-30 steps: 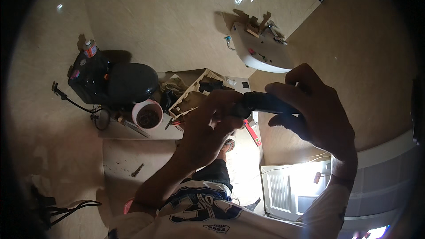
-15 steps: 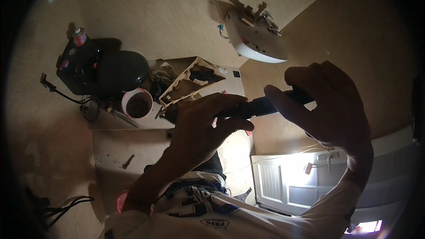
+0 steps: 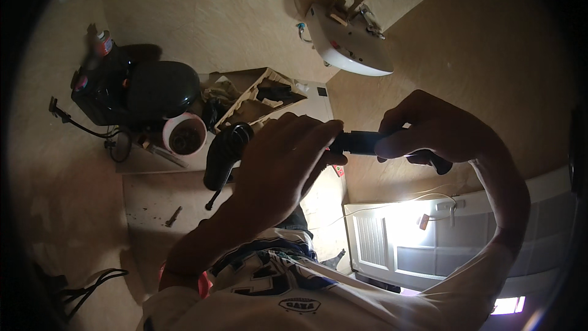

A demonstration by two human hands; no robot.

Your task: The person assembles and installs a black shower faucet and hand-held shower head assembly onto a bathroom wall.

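Black tube [image 3: 361, 142] in two bare hands, just off centre toward 3 o'clock.
The left grip [image 3: 275, 162] is closed on one end, the right grip [image 3: 432, 129] curled round the other. A rounded black piece [image 3: 223, 156] bulges at 9; whether it joins the tube is hidden. Curved white sink [image 3: 361, 68] at 1, glossy black toilet [image 3: 164, 89] at 10, jagged-edged tan box [image 3: 246, 97] at 11.

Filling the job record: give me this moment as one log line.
left hand: grips black tubular item | right hand: grips same item | white sink: above hands in view | black toilet: left of sink
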